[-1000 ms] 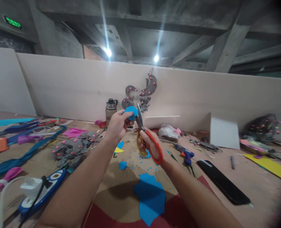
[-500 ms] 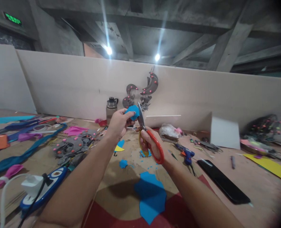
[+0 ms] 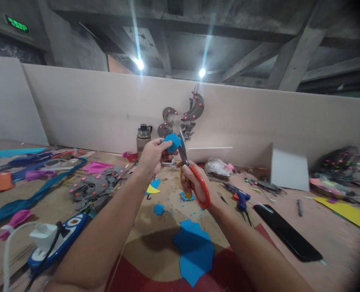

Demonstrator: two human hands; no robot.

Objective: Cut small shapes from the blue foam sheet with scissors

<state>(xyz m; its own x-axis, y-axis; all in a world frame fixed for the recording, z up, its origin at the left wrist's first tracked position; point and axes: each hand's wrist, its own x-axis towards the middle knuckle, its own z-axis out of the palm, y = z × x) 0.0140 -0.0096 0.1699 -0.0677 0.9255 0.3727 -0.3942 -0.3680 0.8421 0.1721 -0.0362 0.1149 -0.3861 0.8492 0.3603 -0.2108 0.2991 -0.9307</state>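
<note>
Between the thumb and fingers of my left hand (image 3: 155, 156) is a small blue piece (image 3: 172, 142), held up above the table. My right hand (image 3: 195, 180) is closed round the red and yellow handles of the scissors (image 3: 183, 150). Their blades point up, close to the right edge of the blue piece. Below lie a large scalloped blue sheet (image 3: 195, 251), a small blue flower-like cutout (image 3: 159, 209) and several blue scraps. A yellow and blue umbrella-like shape (image 3: 153, 188) rests near my left forearm.
Left are grey decorations with pink dots (image 3: 91, 188), blue strips and a power strip (image 3: 60, 239). On the right are a blue glue gun (image 3: 239, 196), a black phone (image 3: 286, 233) and a yellow sheet (image 3: 347, 213). A bottle (image 3: 144, 140) stands behind my left hand.
The blue piece has tilted slightly in my left hand. The scissors and my right hand have shifted a little to the right in view.
</note>
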